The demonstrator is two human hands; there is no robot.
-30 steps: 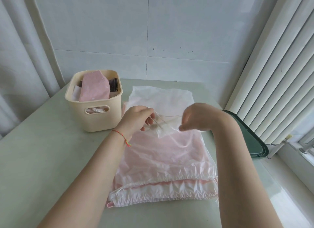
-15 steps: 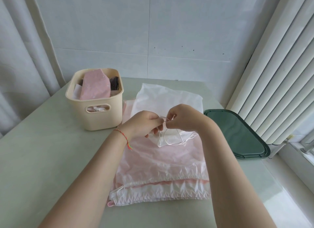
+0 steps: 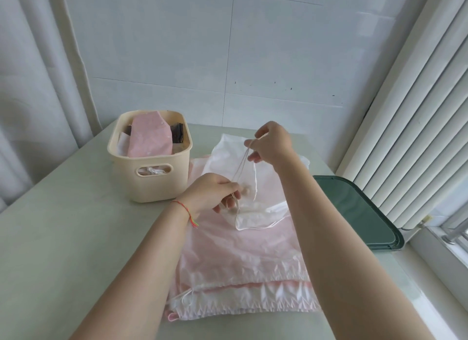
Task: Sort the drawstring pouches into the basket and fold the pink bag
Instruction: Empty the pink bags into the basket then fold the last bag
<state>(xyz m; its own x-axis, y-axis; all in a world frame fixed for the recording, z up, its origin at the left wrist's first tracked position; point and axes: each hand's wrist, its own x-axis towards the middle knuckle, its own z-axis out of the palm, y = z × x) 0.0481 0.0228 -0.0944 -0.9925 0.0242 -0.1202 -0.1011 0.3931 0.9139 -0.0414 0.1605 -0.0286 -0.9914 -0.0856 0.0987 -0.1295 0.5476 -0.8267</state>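
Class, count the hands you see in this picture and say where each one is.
2. The left hand pinches the white drawstring low over the pink bag. The right hand pinches the same drawstring higher up, right of the basket.
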